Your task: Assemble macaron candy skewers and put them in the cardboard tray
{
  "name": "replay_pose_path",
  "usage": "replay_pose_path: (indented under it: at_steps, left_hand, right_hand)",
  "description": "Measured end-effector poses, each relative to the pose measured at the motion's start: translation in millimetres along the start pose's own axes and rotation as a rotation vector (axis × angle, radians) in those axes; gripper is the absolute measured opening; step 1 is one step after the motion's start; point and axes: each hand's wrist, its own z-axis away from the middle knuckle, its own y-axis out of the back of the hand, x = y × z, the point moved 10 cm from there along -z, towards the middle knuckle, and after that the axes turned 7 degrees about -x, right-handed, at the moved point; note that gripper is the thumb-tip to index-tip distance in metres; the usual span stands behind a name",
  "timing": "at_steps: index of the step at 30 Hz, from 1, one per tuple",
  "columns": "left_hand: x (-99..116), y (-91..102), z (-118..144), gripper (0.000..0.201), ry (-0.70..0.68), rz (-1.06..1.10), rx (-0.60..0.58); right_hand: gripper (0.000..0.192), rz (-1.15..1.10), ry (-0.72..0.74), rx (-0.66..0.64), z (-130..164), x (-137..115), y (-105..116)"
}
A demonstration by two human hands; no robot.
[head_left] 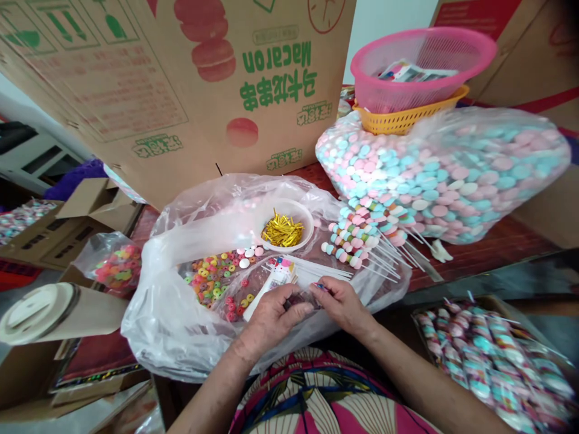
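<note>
Both hands, left (275, 313) and right (341, 304), pinch a small clear plastic wrapper (302, 299) beside scattered colourful ring-shaped candies (212, 280) on the table (488, 250).

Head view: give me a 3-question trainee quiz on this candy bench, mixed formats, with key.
1. True or false: the white bowl holds gold twist ties.
2. Multiple choice: the pink basket sits
A. inside the yellow basket
B. under the big candy bag
C. on the floor
3. Short answer: where are the left hand and right hand relative to each other?

Key
1. True.
2. A.
3. Close together over the clear plastic sheet, pinching a small item between them, near the white sticks; what the item is cannot be made out.
</note>
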Motion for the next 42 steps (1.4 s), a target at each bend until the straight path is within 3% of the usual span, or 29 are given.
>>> replay_pose_path:
  at_steps: [3, 5, 8, 11, 13, 15, 18, 20, 22, 24, 27, 30, 32, 34, 38, 42]
  left_hand:
    - [-6.0, -1.8, 0.7, 0.021, -0.025, -0.032, 0.066]
    - [-9.7, 6.1, 3.9, 0.027, -0.057, -0.024, 0.153]
    - [-4.8, 27.9, 13.9, 0.022, -0.191, 0.026, 0.294]
    - [7.9, 45.5, 23.7, 0.015, -0.32, 0.004, 0.352]
    - [14.9, 52.7, 27.6, 0.013, -0.352, -0.032, 0.364]
    - [20.5, 57.6, 30.6, 0.013, -0.37, -0.06, 0.374]
    - [26.7, 62.4, 34.3, 0.013, -0.393, -0.109, 0.395]
    - [30.5, 63.4, 35.3, 0.013, -0.413, -0.152, 0.398]
    - [34.0, 63.6, 34.6, 0.014, -0.426, -0.182, 0.393]
    - [39.7, 61.2, 32.4, 0.015, -0.44, -0.22, 0.37]
    - [54.5, 49.8, 27.7, 0.02, -0.475, -0.346, 0.304]
    - [60.5, 35.7, 20.8, 0.031, -0.434, -0.468, 0.236]
    - [56.1, 28.3, 17.3, 0.036, -0.378, -0.496, 0.202]
    - [49.6, 24.4, 17.9, 0.035, -0.347, -0.483, 0.206]
    - [31.1, 20.7, 20.3, 0.024, -0.264, -0.434, 0.244]
    - [18.6, 20.1, 21.5, 0.032, -0.224, -0.396, 0.226]
  right_hand:
    - [0.053, 0.045, -0.06, 0.034, -3.1, 10.3, 4.6]
    - [0.054, 0.137, -0.085, 0.118, -1.2, 13.1, 28.9]
    - [0.043, 0.634, -0.076, 0.337, 11.2, 8.3, 87.7]
    - [0.022, 1.194, -0.114, 0.275, 17.0, 25.2, 113.4]
    - [0.025, 1.295, -0.083, 0.214, 20.8, 38.8, 120.3]
    - [0.025, 1.187, 0.092, 0.247, 28.9, 30.9, 123.3]
    - [0.02, 0.893, 0.405, 0.367, 52.5, -7.4, 129.7]
    - [0.021, 0.77, 0.51, 0.376, 64.7, -32.5, 128.8]
    - [0.021, 0.685, 0.525, 0.324, 68.3, -51.9, 121.5]
    - [0.015, 0.53, 0.424, 0.322, 64.5, -59.8, 118.7]
    - [0.016, 0.106, 0.105, 0.331, 47.9, -38.7, 106.6]
    - [0.036, -0.336, -0.11, 0.126, 24.1, -15.0, 51.8]
    - [0.04, -0.509, -0.149, -0.025, 10.9, -12.8, 14.4]
    - [0.044, -0.564, -0.141, -0.041, 1.9, -13.4, -3.3]
    - [0.05, -0.515, -0.14, 0.157, -7.5, -6.3, 1.9]
    - [0.051, -0.393, -0.194, 0.204, -12.4, 4.6, 26.7]
